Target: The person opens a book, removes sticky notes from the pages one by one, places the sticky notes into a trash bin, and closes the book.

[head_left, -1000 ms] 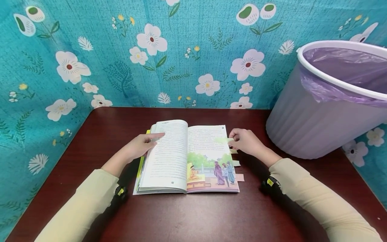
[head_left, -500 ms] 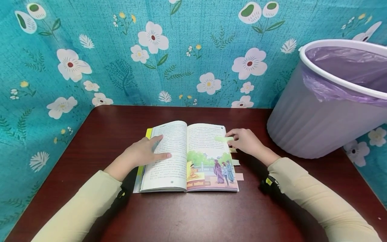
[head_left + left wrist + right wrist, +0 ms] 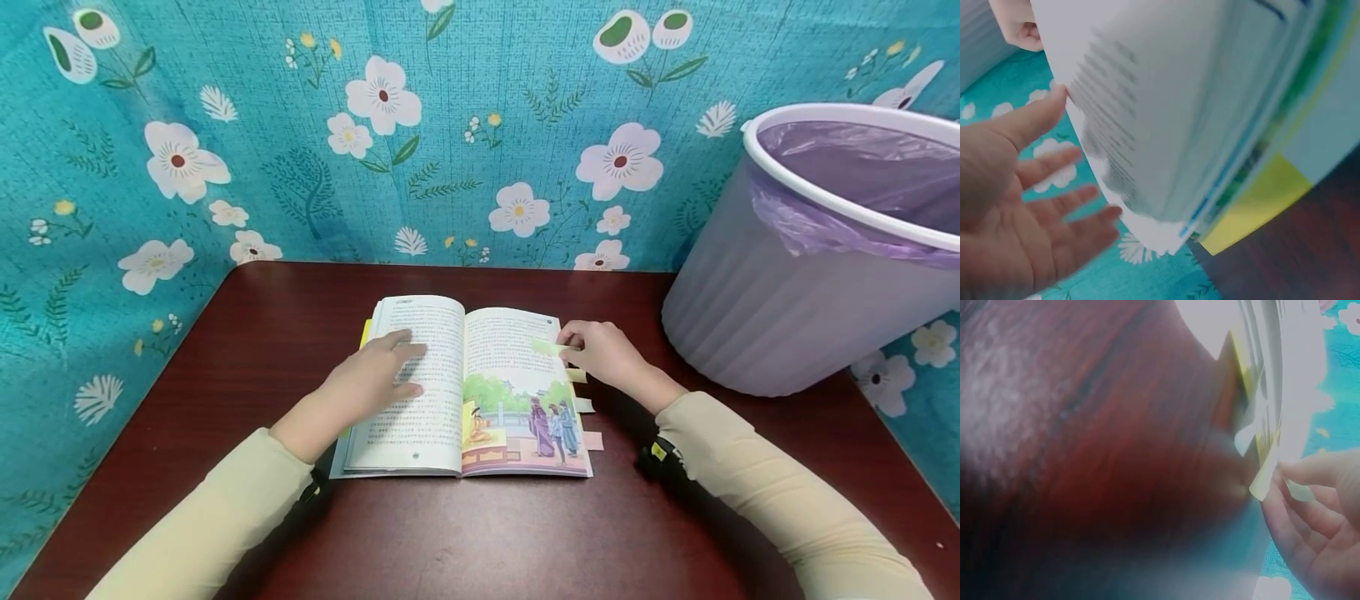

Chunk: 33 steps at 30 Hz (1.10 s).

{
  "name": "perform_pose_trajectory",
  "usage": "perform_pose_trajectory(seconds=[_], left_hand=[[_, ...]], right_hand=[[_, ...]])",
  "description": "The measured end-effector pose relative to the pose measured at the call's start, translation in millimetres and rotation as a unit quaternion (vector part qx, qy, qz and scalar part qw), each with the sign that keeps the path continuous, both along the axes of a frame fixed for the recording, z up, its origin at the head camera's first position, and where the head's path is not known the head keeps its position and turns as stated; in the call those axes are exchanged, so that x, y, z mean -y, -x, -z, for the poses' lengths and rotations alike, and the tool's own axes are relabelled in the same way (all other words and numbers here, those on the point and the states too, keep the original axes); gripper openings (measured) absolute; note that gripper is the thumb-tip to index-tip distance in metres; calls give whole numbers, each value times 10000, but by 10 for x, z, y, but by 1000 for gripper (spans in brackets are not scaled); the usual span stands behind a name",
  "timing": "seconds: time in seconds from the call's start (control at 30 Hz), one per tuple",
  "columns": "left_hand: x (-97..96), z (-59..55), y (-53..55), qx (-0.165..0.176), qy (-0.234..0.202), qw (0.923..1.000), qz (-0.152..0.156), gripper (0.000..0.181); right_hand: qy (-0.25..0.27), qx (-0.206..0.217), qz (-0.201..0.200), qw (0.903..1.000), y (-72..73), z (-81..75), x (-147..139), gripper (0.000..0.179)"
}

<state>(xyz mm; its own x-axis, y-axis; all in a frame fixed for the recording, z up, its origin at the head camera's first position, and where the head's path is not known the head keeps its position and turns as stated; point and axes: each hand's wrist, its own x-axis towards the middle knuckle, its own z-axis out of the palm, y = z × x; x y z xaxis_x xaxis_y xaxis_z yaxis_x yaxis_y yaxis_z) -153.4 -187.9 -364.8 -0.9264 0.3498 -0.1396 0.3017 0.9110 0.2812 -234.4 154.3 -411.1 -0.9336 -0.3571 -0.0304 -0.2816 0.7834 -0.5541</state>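
Observation:
An open book [image 3: 438,417] lies on the dark red-brown table, with text on its left page and a coloured picture low on its right page. My left hand [image 3: 367,379] is over the left page, fingers spread; in the left wrist view its thumb tip [image 3: 1057,100] is right at the page edge. At the upper outer edge of the right page, my right hand [image 3: 603,354] pinches a pale green sticky tab [image 3: 549,347] between thumb and fingers. Below it, a yellowish tab [image 3: 577,376], a pale green tab [image 3: 584,406] and a pink tab [image 3: 592,441] stick out.
A grey waste bin [image 3: 750,292] with a purple liner stands at the right rear of the table [image 3: 480,533]. Behind the table hangs a teal flowered cloth [image 3: 450,233]. A yellow cover flap [image 3: 1260,212] shows under the book's left pages.
My left hand has moved rightward from the book's left edge to over the left page, its fingers spreading. My right hand keeps hold of the tab, shifting slightly left.

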Motion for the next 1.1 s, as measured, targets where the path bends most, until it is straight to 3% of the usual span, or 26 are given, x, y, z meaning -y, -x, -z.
perform_pose_trajectory(seconds=[0.13,0.23,0.37,0.47,0.77,1.1], left_hand=[[-68,21,-55,-112,-624,9937,921,59],[-143,40,-107,120,-817,9883,1280,64],[-256,56,-175,615,-700,9860,1381,60],[-310,65,-203,743,-455,9848,1505,53],[-319,146,-240,526,-39,9796,1938,59],[-311,231,-265,307,66,9783,2048,64]], right_hand=[[-54,-10,-26,10000,-1,-1,5,8],[-96,40,-40,9999,5,2,7,10],[-144,111,-70,9998,14,10,11,18],[-200,143,-91,9997,13,6,9,25],[-253,448,-262,9983,51,-5,-9,31],[-311,472,-338,9978,57,-33,-18,32]])
